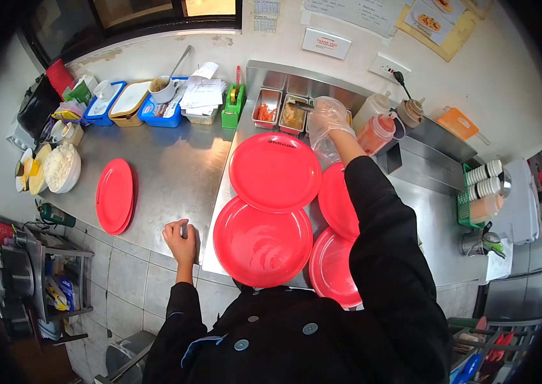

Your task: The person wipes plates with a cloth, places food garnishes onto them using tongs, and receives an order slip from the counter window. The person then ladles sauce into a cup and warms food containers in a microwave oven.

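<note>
My right hand [328, 118], in a clear plastic glove, reaches to the metal pans at the back. It grips a dark-ended utensil, apparently tongs [301, 106], over a pan of pale shredded food [292, 118]. Beside that is a pan with orange shreds [265, 113]. My bare left hand [180, 242] is at the steel table's front edge, fingers loosely curled with a gap at the thumb and nothing visible in it. Between my arms lie red plates: an upper one [275, 173], a lower one [262, 242], and two [336, 265] [335, 198] partly under my right sleeve.
Red oval plates [115, 196] lie stacked on the left steel table [175, 160]. A bowl of white food [63, 168], blue tubs [161, 114] and a green tape dispenser [233, 105] stand farther back. Squeeze bottles [376, 132] and a green basket of cups [469, 198] are right.
</note>
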Demonstrator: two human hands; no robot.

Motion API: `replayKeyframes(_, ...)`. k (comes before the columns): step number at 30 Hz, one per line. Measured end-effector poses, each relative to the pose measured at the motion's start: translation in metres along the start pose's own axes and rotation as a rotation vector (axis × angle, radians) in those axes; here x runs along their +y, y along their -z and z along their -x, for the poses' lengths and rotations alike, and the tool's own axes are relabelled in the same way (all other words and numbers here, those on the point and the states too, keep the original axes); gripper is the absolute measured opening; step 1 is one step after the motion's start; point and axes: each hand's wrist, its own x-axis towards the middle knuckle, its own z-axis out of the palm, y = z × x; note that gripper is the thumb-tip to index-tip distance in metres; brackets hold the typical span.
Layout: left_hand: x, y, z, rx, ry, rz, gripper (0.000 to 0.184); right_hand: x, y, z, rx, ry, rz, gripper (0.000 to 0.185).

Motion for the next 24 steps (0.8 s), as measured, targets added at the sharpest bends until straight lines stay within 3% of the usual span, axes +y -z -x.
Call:
replayKeyframes(13,-0.001,0.0,0.001,-0.01,-0.004,-0.005,0.015,0.019,0.028,0.01,0.138,0.03,-0.068,0.02)
replayKeyframes(18,-0.004,-0.001,0.002,-0.011,-0.025,-0.004,0.016,0.061,0.042,0.051,0.442,0.131,-0.117,0.024)
replayKeyframes(24,-0.005,-0.003,0.003,0.003,-0.055,-0.01,0.017,0.103,0.072,0.157,0.182,-0.048,-0.04,0.019)
